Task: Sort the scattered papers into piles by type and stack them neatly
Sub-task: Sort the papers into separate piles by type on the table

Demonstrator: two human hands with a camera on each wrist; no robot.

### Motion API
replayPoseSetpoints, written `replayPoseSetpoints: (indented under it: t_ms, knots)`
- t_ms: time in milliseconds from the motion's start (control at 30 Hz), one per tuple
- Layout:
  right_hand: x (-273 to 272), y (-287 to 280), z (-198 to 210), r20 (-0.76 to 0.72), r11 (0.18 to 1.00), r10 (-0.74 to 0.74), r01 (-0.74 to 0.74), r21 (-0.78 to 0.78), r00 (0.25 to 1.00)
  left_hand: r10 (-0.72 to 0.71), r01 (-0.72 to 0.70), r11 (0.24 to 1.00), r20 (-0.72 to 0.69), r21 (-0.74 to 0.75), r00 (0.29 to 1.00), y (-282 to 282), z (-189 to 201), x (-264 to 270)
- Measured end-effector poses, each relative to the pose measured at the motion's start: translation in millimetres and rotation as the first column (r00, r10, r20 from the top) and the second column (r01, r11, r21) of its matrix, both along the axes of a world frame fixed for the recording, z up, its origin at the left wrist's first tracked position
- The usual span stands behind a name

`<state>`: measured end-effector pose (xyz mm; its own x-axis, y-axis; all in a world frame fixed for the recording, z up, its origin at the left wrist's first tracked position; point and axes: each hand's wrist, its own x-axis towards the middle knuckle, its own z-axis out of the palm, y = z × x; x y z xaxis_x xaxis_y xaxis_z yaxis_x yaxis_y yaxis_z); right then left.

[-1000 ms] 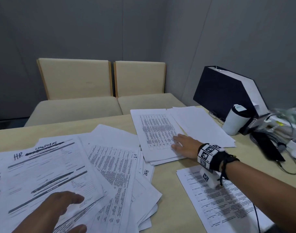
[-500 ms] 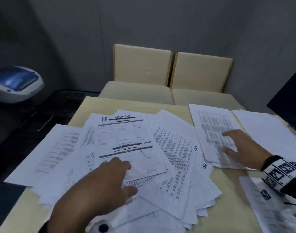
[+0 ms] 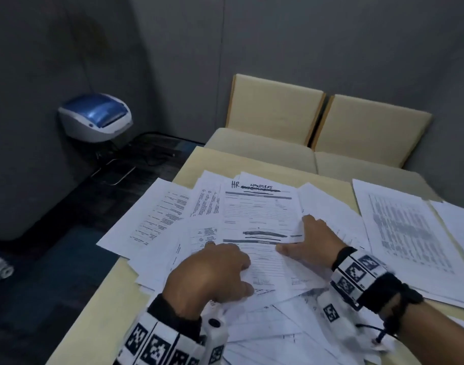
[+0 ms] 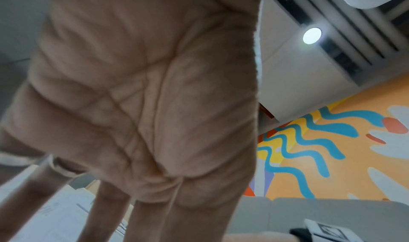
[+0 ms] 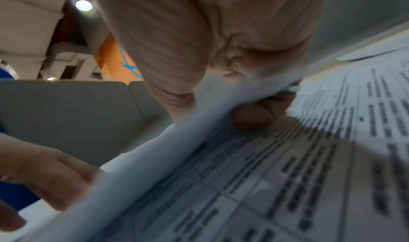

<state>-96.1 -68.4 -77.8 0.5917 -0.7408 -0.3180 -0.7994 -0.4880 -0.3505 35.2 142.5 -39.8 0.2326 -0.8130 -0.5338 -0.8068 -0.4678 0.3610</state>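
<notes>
We see a messy heap of papers spread over the near left part of a pale yellow table. On top lies a printed form with "HR" handwritten at its far edge. The left hand rests on the near left part of that form, palm down; from the left wrist view its fingers reach down straight and slightly apart onto the sheets, gripping nothing. The right hand sits at the form's right edge, thumb stretched left across the page. In the right wrist view a sheet edge runs between thumb and fingertips, which curl beneath the paper, so this hand pinches the form's right side and lifts it a little off the sheet below. That lower sheet carries dense rows of print. To the right, apart from the heap, a separate pile of table-printed sheets lies flat. Beyond the table's far edge stand two beige chairs side by side. On the far left, off the table, sits a white and blue device
</notes>
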Motion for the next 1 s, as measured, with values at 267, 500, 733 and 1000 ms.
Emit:
replayPoseSetpoints:
  t_ms: [267, 500, 733, 1000]
  knots:
    - [-32, -7, -1, 0.409, 0.965, -0.246, 0.181, 0.191, 0.879, 0.263, -0.261, 0.965, 0.074, -0.030, 0.962, 23, -13, 43]
    - [-72, -17, -3, 0.405, 0.987, -0.137, 0.158, -0.019, 0.904, 0.229, -0.234, 0.971, 0.104, 0.041, 0.968, 26, -15, 50]
    - [-110, -22, 22, 0.672, 0.914, -0.296, 0.406, -0.008, 0.679, 0.227, -0.245, 0.966, 0.176, 0.085, 0.958, 19, -21, 43]
    - [-134, -75, 20, 0.705, 0.824, -0.562, 0.359, 0.438, 0.432, 0.232, -0.239, 0.970, 0.141, 0.037, 0.962, 23, -25, 46]
